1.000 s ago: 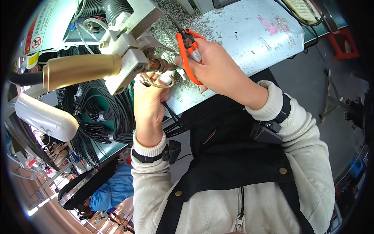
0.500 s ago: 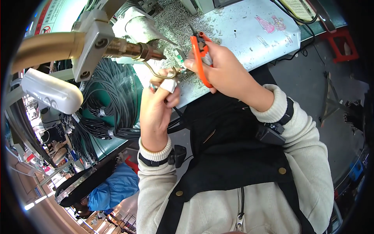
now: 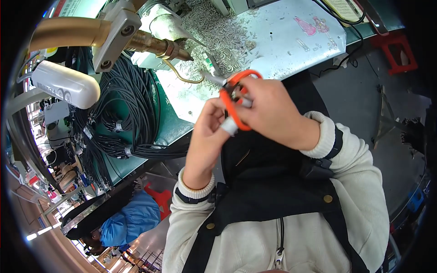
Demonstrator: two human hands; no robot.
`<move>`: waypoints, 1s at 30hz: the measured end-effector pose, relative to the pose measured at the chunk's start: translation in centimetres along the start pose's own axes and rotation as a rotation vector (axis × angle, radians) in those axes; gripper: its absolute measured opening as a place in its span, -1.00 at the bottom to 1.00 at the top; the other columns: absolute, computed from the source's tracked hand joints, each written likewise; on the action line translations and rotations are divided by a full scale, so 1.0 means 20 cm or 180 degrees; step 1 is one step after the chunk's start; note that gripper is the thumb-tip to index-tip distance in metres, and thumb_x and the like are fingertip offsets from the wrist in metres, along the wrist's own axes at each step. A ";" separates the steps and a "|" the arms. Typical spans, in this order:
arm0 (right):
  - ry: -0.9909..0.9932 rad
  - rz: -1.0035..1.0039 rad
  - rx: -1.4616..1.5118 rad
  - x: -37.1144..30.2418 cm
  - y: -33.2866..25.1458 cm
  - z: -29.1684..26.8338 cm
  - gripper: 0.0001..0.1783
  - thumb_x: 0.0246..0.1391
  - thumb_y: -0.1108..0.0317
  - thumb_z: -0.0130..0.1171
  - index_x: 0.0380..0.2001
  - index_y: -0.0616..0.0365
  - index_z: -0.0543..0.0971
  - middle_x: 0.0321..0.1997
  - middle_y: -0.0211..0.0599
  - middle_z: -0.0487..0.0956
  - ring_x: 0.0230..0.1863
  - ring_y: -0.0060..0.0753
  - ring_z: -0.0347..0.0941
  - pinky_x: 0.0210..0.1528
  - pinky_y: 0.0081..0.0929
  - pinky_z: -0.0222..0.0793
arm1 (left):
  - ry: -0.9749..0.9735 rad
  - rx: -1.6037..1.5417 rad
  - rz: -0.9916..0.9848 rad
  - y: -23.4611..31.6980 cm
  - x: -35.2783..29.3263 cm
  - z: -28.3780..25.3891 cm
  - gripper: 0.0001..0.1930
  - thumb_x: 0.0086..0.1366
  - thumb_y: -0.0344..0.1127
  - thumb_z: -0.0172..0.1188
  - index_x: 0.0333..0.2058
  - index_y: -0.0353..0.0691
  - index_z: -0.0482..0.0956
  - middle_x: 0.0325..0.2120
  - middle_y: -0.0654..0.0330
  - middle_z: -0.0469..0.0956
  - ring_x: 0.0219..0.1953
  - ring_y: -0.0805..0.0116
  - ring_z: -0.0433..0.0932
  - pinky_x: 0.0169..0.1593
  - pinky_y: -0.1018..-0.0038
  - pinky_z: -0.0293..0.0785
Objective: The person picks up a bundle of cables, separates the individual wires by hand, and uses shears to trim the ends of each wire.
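My right hand (image 3: pixel 274 109) grips a pair of orange-handled cutters (image 3: pixel 232 110), whose grey jaws point up and left toward the bench. Close against them is my left hand (image 3: pixel 205 136), its fingers curled together and a white wrap around one digit. Whatever its fingers pinch is hidden and smeared by motion. Both hands are in front of the bench's near edge, above my black apron (image 3: pixel 273 182). Just beyond the cutters, a curved brass tube (image 3: pixel 184 78) hangs from a metal nozzle (image 3: pixel 168 49). Beside it stands a small green-and-white block (image 3: pixel 209 63).
Many small metal pins (image 3: pixel 218 32) lie heaped on the pale bench top (image 3: pixel 291 59). Coiled black cables (image 3: pixel 132 100) rest on a green surface at left. A white cylinder (image 3: pixel 66 85) juts in there. A red stool (image 3: pixel 395 52) stands far right; a person in blue (image 3: pixel 132 218) is at lower left.
Both hands have moved back toward me, away from the brass tube, with the cutters turned and lowered. My left hand has shifted right, toward the right hand.
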State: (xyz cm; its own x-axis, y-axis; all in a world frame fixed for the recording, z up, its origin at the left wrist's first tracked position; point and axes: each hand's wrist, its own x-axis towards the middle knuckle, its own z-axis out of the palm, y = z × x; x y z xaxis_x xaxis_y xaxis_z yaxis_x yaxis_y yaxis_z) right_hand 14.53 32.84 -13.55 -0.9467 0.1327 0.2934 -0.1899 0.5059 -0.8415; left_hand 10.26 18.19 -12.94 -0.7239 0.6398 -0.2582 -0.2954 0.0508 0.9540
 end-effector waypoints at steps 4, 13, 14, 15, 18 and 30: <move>0.0498 -0.0436 -0.0554 -0.01 0.06 0.00 -0.78 -0.22 0.39 0.17 -0.37 0.09 0.51 -0.44 -0.29 0.54 -0.55 -0.50 0.48 -0.63 -0.68 0.24 | -0.0071 -0.1304 -0.0500 0.01 -0.01 -0.07 -0.76 0.16 -0.47 -0.09 -0.16 -0.32 0.29 -0.42 0.16 0.39 -0.46 0.45 0.39 -0.36 0.60 0.35; 0.0715 -0.1800 -0.1267 -0.05 0.11 -0.01 -0.87 -0.13 0.40 0.11 -0.41 0.03 0.53 -0.40 -0.37 0.56 -0.46 -0.58 0.49 -0.62 -0.76 0.19 | 0.0147 -0.0732 -0.0233 0.03 -0.04 -0.09 -0.81 0.08 -0.58 -0.01 -0.27 -0.40 0.36 -0.46 0.21 0.41 -0.48 0.56 0.38 -0.44 0.73 0.30; 0.0584 -0.1695 -0.1120 -0.05 0.11 -0.01 -0.86 -0.15 0.41 0.12 -0.41 0.04 0.53 -0.41 -0.36 0.56 -0.47 -0.56 0.49 -0.61 -0.75 0.20 | 0.0438 -0.0107 0.0029 0.03 -0.04 -0.08 -0.82 0.06 -0.61 0.01 -0.30 -0.41 0.38 -0.46 0.23 0.41 -0.46 0.58 0.38 -0.43 0.74 0.30; 0.0584 -0.1694 -0.1117 -0.06 0.11 -0.01 -0.86 -0.15 0.41 0.12 -0.41 0.04 0.53 -0.41 -0.36 0.56 -0.47 -0.56 0.49 -0.61 -0.75 0.20 | 0.0440 -0.0106 0.0027 0.03 -0.04 -0.08 -0.82 0.06 -0.61 0.01 -0.30 -0.41 0.38 -0.46 0.23 0.41 -0.46 0.58 0.38 -0.43 0.74 0.30; -0.0093 -0.0603 -0.0080 -0.07 0.11 0.01 -0.84 -0.21 0.46 0.16 -0.43 0.15 0.51 -0.46 -0.29 0.55 -0.48 -0.44 0.48 -0.57 -0.70 0.25 | 0.0448 0.0356 0.0350 0.04 -0.03 -0.05 -0.82 -0.01 -0.67 0.08 -0.36 -0.41 0.41 -0.42 0.26 0.42 -0.38 0.60 0.40 -0.38 0.76 0.30; -0.0095 0.0613 0.1310 -0.05 0.08 0.05 -0.87 -0.06 0.48 0.08 -0.41 0.30 0.41 -0.42 -0.19 0.50 -0.51 -0.61 0.42 -0.49 -0.69 0.28 | 0.1118 0.0343 0.0712 0.00 -0.03 0.03 -0.81 0.01 -0.63 0.11 -0.34 -0.37 0.40 -0.46 0.27 0.43 -0.46 0.63 0.36 -0.45 0.80 0.26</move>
State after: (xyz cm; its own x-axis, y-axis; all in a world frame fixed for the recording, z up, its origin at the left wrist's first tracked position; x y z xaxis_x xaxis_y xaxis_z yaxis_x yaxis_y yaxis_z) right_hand 14.99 32.59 -15.64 -0.9809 0.1634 0.1057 -0.0914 0.0928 -0.9915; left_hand 10.97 18.25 -12.69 -0.9365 0.3453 -0.0616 -0.0538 0.0322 0.9980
